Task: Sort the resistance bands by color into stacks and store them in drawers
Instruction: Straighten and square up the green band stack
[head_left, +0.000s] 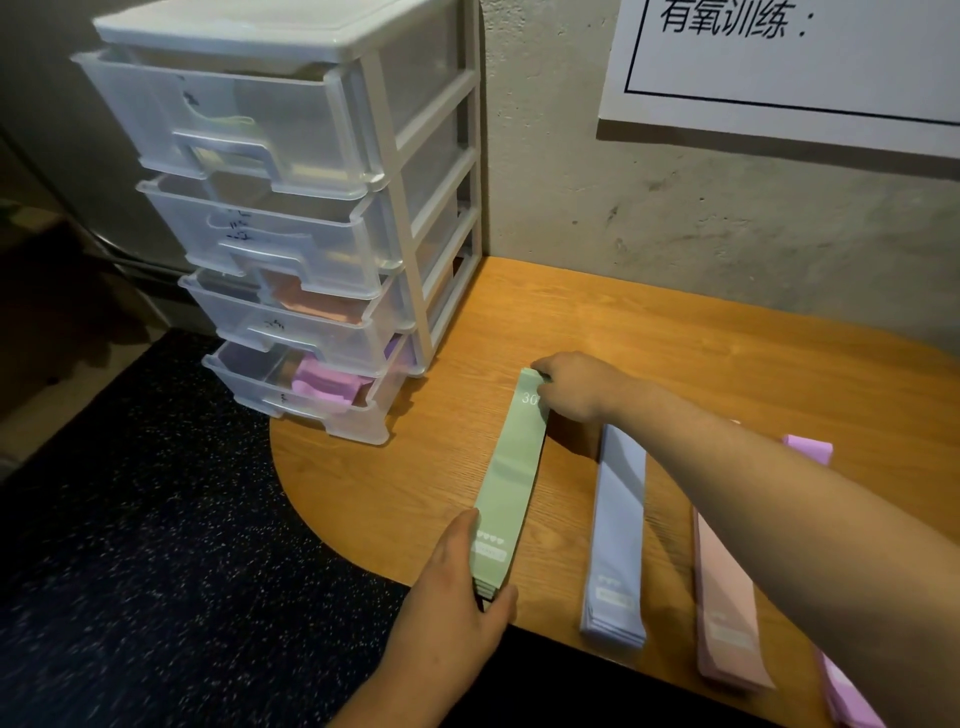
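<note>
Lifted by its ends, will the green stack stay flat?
Probably droops and feels light: the green stack is thin flat bands, held at its ends by the left hand and right hand. Separate layers showing at the near end may slide apart.

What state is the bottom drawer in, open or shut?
Open: the bottom drawer sticks out well past the cabinet frame, and purple bands show inside over its front rim.
</note>
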